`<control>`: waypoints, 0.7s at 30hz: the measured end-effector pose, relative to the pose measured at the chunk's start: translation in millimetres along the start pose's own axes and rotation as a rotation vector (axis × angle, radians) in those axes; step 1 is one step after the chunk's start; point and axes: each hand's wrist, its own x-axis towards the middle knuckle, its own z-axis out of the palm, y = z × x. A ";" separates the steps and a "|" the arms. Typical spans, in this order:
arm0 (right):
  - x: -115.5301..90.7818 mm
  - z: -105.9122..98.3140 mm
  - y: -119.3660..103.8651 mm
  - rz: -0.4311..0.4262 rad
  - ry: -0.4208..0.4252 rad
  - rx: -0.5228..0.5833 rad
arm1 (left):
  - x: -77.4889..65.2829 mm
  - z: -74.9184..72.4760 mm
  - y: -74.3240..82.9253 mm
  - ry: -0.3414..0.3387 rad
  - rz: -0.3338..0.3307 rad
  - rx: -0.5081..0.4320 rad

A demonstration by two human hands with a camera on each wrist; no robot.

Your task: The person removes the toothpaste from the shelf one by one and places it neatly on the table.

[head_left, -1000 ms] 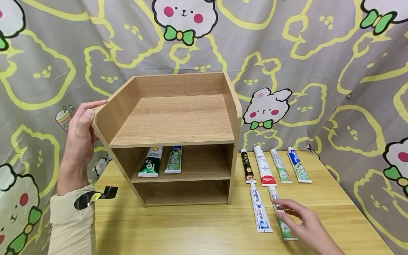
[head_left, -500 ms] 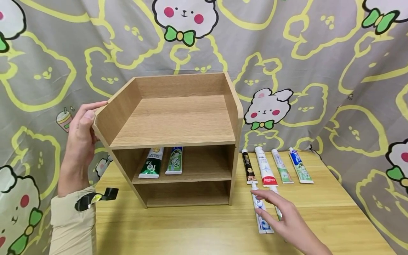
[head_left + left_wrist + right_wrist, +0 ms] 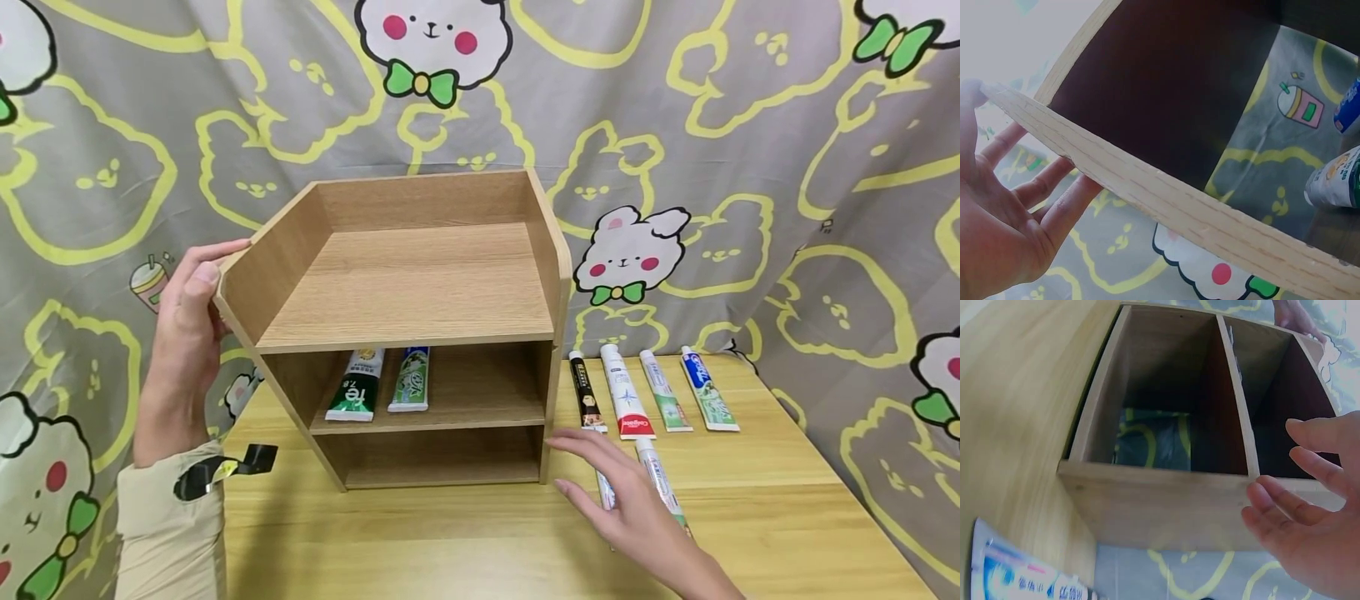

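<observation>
My left hand [image 3: 180, 333] grips the upper left side panel of a small wooden shelf unit [image 3: 405, 287]; in the left wrist view its fingers [image 3: 1066, 206] lie along the panel's outer face. The shelf's middle level holds two toothpaste tubes, a dark green and white one [image 3: 356, 387] and a blue and green one [image 3: 410, 382]. My right hand [image 3: 630, 504] holds nothing. Its spread fingers reach toward the lower right front edge of the shelf, over a white and blue toothpaste tube [image 3: 1022, 575], which it mostly hides in the head view.
Right of the shelf lie more toothpaste tubes on the wooden table [image 3: 420, 550]: a black one [image 3: 587, 392], a Colgate one [image 3: 628, 396], a white and green one [image 3: 666, 392] and a blue and green one [image 3: 708, 392]. Another tube [image 3: 660, 482] lies nearer. A patterned curtain [image 3: 480, 100] hangs behind.
My right hand has moved left, from above the nearer white and green tube, across the white and blue one, to the shelf's right side. My left hand and the shelf have stayed put.
</observation>
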 end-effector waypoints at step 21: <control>50.5 38.7 -17.9 -0.150 0.068 0.080 | 0.0 0.6 -0.1 0.010 0.006 0.007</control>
